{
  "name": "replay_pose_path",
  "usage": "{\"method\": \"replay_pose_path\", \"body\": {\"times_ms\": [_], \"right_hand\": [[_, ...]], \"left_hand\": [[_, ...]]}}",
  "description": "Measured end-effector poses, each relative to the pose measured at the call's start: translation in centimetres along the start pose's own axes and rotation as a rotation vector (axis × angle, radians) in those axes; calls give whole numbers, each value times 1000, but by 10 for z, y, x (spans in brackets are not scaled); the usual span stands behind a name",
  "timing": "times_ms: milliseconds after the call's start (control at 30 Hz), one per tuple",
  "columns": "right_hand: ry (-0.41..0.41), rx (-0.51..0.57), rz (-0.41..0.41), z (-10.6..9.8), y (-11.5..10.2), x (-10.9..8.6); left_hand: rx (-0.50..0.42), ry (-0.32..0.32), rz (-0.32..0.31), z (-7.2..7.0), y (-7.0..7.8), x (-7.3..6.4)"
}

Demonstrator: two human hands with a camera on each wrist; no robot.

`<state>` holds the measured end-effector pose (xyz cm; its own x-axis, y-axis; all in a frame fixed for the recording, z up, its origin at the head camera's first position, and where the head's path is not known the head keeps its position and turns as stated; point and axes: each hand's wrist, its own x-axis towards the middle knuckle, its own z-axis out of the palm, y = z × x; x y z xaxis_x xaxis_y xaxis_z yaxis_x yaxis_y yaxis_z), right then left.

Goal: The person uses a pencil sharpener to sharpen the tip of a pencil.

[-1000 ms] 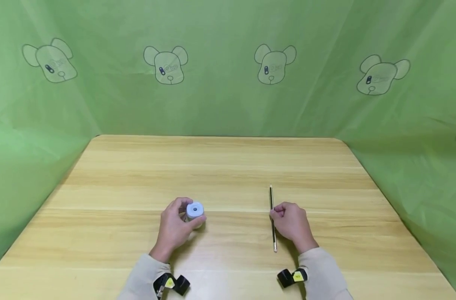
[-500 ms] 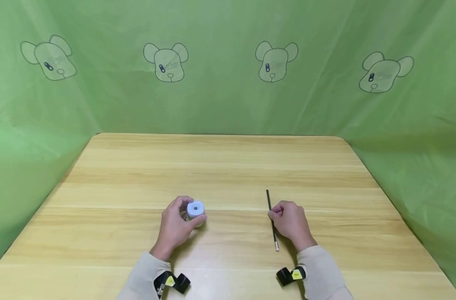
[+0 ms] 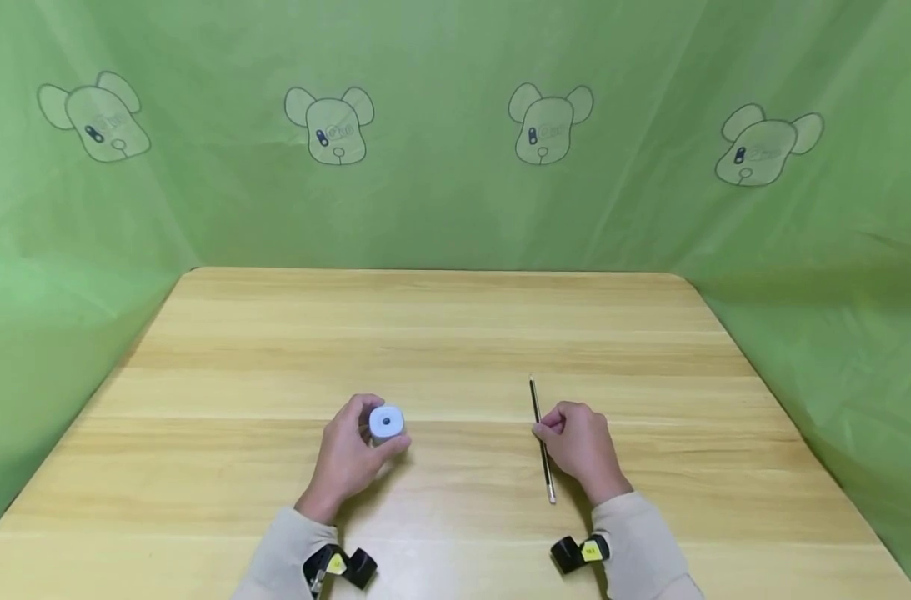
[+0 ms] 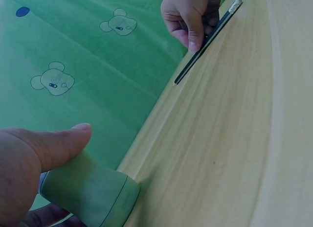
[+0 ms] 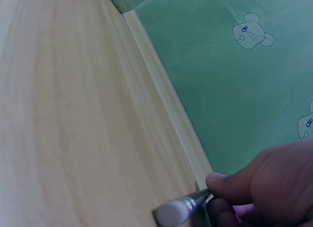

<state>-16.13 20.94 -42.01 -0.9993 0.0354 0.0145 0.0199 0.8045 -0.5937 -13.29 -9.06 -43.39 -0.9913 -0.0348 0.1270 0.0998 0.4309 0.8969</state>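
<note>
My left hand (image 3: 350, 454) grips a small pencil sharpener (image 3: 386, 422), thumb on its near side and fingers on the far side. Its pale top, with a dark round hole, faces up towards the head camera. In the left wrist view the sharpener's green body (image 4: 88, 188) shows close over the table, under the thumb. To the right, my right hand (image 3: 584, 446) pinches a dark pencil (image 3: 547, 471) around its middle between thumb and fingers. The pencil's point is away from me, and its white eraser (image 5: 173, 213) is at the near end. A wide gap separates the two hands.
Both hands work over a light wooden table (image 3: 455, 333). A green curtain (image 3: 440, 208) printed with bear heads surrounds its back and sides. Black wrist cameras (image 3: 361, 568) sit on both sleeves.
The pencil's far end has swung slightly left in the right hand. The sharpener has shifted a little left, and its top now faces the head camera more directly.
</note>
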Motion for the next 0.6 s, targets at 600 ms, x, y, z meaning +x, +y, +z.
{"method": "replay_pose_path", "body": {"times_ms": [600], "right_hand": [[-1,-1,-16,-1,2,2]], "left_hand": [[135,-16,-13,-10,3,2]]}}
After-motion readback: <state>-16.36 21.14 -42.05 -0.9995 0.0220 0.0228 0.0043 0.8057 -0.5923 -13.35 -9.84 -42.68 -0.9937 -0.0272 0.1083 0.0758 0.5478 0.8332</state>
